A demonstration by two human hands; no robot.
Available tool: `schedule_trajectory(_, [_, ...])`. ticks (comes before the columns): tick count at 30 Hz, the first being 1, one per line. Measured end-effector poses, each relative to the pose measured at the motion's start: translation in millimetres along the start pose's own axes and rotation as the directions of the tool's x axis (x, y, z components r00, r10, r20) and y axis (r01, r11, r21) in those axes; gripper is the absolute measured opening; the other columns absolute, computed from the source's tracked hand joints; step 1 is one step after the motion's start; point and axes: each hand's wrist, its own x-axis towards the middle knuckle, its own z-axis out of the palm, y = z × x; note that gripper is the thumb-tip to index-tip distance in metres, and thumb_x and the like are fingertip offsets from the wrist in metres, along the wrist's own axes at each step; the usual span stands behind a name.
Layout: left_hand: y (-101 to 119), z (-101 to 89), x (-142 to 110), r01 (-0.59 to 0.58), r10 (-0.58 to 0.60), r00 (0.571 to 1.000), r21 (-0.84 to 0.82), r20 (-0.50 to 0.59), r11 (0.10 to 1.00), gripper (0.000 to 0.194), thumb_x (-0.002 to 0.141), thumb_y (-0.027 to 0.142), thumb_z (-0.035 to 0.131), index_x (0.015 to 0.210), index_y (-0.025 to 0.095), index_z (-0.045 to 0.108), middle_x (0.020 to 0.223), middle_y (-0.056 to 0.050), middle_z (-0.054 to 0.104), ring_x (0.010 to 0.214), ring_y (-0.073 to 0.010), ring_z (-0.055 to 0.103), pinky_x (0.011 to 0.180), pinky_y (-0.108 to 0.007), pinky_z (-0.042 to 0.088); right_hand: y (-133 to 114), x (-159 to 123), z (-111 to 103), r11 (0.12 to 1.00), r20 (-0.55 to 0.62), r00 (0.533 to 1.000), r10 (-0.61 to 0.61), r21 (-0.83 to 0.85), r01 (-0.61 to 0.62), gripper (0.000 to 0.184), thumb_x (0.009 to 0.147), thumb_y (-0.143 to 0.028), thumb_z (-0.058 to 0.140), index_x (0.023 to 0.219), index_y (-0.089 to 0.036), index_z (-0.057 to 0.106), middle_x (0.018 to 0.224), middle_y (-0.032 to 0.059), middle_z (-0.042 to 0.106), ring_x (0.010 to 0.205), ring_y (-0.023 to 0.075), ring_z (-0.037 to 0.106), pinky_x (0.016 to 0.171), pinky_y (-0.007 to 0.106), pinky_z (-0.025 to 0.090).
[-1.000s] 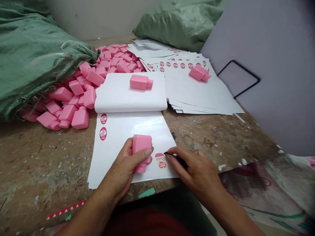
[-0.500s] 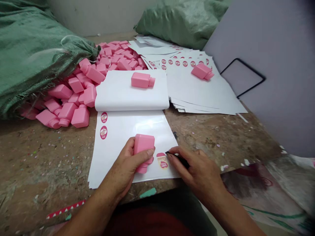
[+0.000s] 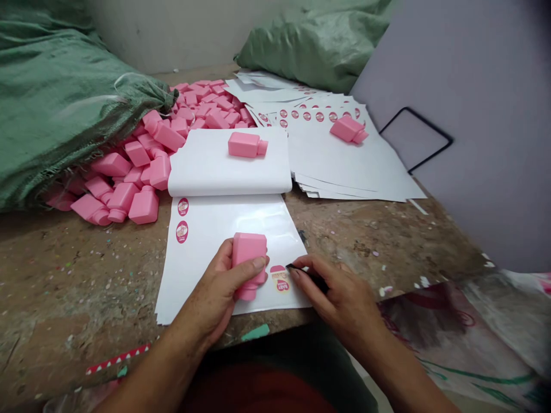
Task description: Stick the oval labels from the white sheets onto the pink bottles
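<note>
My left hand (image 3: 230, 275) is closed around a pink plastic bottle (image 3: 249, 249), its neck towards me, over the lower middle of a glossy sticker sheet (image 3: 210, 229). Thumb on top, fingers curl under it. My right hand (image 3: 333, 289) pinches a slim black pointed tool (image 3: 317, 281), mostly hidden by the fingers. Its tip rests at the upper right edge of a pink-and-cream label (image 3: 280, 279) lying on the sheet, just right of the bottle. I cannot tell whether the tip has lifted the label. Two oval stickers (image 3: 182, 232) show at the sheet's left edge.
A folded-back sheet (image 3: 206, 166) carries one pink bottle (image 3: 245, 145). Another bottle (image 3: 348, 129) lies on a stack of sticker sheets (image 3: 344, 166) at the right. Many pink bottles (image 3: 144, 205) spill from a green sack (image 3: 64, 109). A second green sack (image 3: 314, 46) sits behind.
The camera view has shifted slightly and come back. Both hands, the held bottle and the label keep nearly the same places on the sheet.
</note>
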Motion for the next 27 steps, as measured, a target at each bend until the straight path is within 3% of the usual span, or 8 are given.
schedule_trajectory(4, [-4.3, 4.4, -0.5, 0.054, -0.05, 0.998, -0.079, 0.05, 0.995, 0.037, 0.078, 0.023, 0.074, 0.112, 0.017, 0.06, 0.12, -0.013, 0.063, 0.117, -0.0298, 0.058, 0.093, -0.044, 0.051, -5.5, 3.2, 0.8, 0.995, -0.042, 0.997, -0.069, -0.069, 0.066, 0.024, 0.096, -0.027, 0.045, 0.086, -0.021, 0.066, 0.069, 0.0, 0.071, 0.052, 0.0197, 0.056, 0.053, 0.03, 0.037])
schedule_trajectory(10, [-8.2, 5.8, 2.2, 0.062, -0.057, 0.998, -0.108, 0.041, 0.992, 0.035, 0.079, 0.021, 0.072, 0.112, 0.016, 0.06, 0.122, -0.013, 0.062, 0.117, -0.0283, 0.058, 0.092, -0.042, 0.054, -9.1, 6.3, -1.6, 0.989, -0.055, 0.992, -0.111, -0.105, 0.104, 0.026, 0.097, -0.024, 0.042, 0.084, -0.02, 0.064, 0.068, 0.0011, 0.071, 0.052, 0.018, 0.057, 0.053, 0.03, 0.033])
schedule_trajectory(21, [-8.5, 2.4, 3.4, 0.084, -0.079, 0.995, -0.065, 0.066, 0.994, 0.038, 0.079, 0.025, 0.074, 0.113, 0.017, 0.061, 0.123, -0.011, 0.062, 0.106, -0.023, 0.063, 0.094, -0.041, 0.052, -8.0, 7.8, -2.2, 0.987, -0.017, 0.997, -0.076, -0.142, 0.073, 0.025, 0.096, -0.026, 0.044, 0.081, -0.022, 0.063, 0.063, -0.0005, 0.069, 0.051, 0.0192, 0.056, 0.052, 0.03, 0.031])
schedule_trajectory(27, [-8.5, 2.9, 3.2, 0.089, -0.086, 0.994, -0.061, 0.063, 0.994, 0.038, 0.078, 0.025, 0.074, 0.113, 0.017, 0.061, 0.12, -0.011, 0.063, 0.101, -0.0217, 0.064, 0.094, -0.041, 0.053, -0.2, 8.5, -1.5, 0.998, 0.074, 0.996, 0.046, -0.036, -0.043, 0.017, 0.091, -0.031, 0.052, 0.086, -0.024, 0.067, 0.07, -0.0017, 0.071, 0.055, 0.0197, 0.057, 0.055, 0.03, 0.035])
